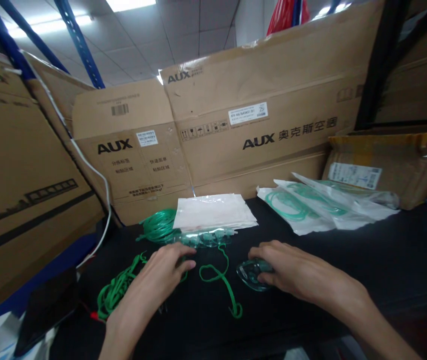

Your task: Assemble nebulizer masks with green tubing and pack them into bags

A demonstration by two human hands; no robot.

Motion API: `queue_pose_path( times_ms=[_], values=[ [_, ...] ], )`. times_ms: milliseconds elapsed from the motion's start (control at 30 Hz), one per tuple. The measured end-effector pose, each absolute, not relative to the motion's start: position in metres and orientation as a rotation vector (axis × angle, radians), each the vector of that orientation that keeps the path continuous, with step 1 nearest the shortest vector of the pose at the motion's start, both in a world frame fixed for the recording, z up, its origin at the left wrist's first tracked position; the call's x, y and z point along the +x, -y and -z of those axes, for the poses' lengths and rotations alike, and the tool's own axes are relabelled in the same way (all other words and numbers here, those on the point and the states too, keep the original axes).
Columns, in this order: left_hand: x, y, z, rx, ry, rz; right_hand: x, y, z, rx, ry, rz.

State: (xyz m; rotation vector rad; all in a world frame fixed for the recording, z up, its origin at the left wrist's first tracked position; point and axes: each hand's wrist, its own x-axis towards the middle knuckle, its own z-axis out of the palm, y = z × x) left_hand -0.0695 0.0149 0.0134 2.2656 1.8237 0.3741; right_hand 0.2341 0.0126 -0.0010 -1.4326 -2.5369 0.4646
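Note:
My right hand point(283, 267) is closed around a clear greenish breathing mask point(250, 276), which rests low over the black table. My left hand point(166, 270) hovers with thumb and fingers apart, and nothing shows between them. Between the hands lies a loose green elastic strap point(219, 275), curled at its near end. A bundle of green straps point(117, 290) sits to the left, partly covered by my left forearm. Just beyond my left fingertips is a row of small clear plastic parts point(207, 237). Coiled green tubing point(158, 225) lies behind them.
A stack of white sheets or pouches point(215, 211) lies at the back middle. Packs with green tubing point(292, 205) lie at the back right, beside an open carton point(382, 160). Tall cardboard point(213, 150) walls the back. A white cable point(100, 175) and dark flat object point(50, 310) are left.

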Motion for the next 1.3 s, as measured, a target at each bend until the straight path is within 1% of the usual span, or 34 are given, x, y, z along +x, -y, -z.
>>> queue_pose_path(
  times_ms=[100, 333, 467, 633, 667, 733, 800, 867, 933, 967, 1033, 1100, 1167, 1300],
  values=[
    [-0.078, -0.02, 0.0, 2.227, -1.872, -0.293, 0.233, -0.015, 0.003, -1.415, 2.534, -0.439],
    [-0.08, -0.03, 0.015, 2.238, -1.819, -0.319, 0.235, -0.016, 0.003, -1.425, 2.56, -0.439],
    [-0.087, -0.032, 0.002, 2.225, -1.837, -0.42, 0.237, -0.017, 0.005, -1.395, 2.539, -0.467],
    [-0.138, -0.017, -0.02, 2.084, -2.075, -0.608, 0.237, -0.017, 0.007, -1.404, 2.529, -0.452],
    [-0.152, -0.012, -0.022, 2.037, -2.135, -0.602, 0.237, -0.018, 0.006, -1.405, 2.537, -0.456],
    [-0.174, -0.002, -0.023, 1.929, -2.306, -0.461, 0.236, -0.018, 0.006, -1.397, 2.547, -0.465],
    [-0.182, 0.006, -0.023, 1.97, -2.455, -0.338, 0.236, -0.019, 0.005, -1.396, 2.545, -0.47],
    [-0.168, 0.011, -0.025, 2.103, -2.496, -0.315, 0.236, -0.019, 0.004, -1.406, 2.546, -0.482],
    [-0.135, 0.013, -0.027, 2.248, -2.376, -0.36, 0.235, -0.019, 0.002, -1.425, 2.551, -0.5],
    [-0.113, 0.014, -0.027, 2.312, -2.23, -0.411, 0.235, -0.019, 0.001, -1.434, 2.555, -0.503],
    [-0.069, 0.016, -0.025, 2.404, -1.675, -0.356, 0.235, -0.019, -0.001, -1.451, 2.552, -0.495],
    [-0.034, 0.021, -0.018, 2.361, -1.302, -0.292, 0.236, -0.019, -0.001, -1.449, 2.55, -0.489],
    [-0.016, 0.025, -0.009, 2.285, -1.196, -0.229, 0.237, -0.021, 0.002, -1.44, 2.547, -0.497],
    [-0.016, 0.022, 0.005, 2.208, -1.235, -0.216, 0.241, -0.024, 0.014, -1.405, 2.509, -0.425]
  ],
)
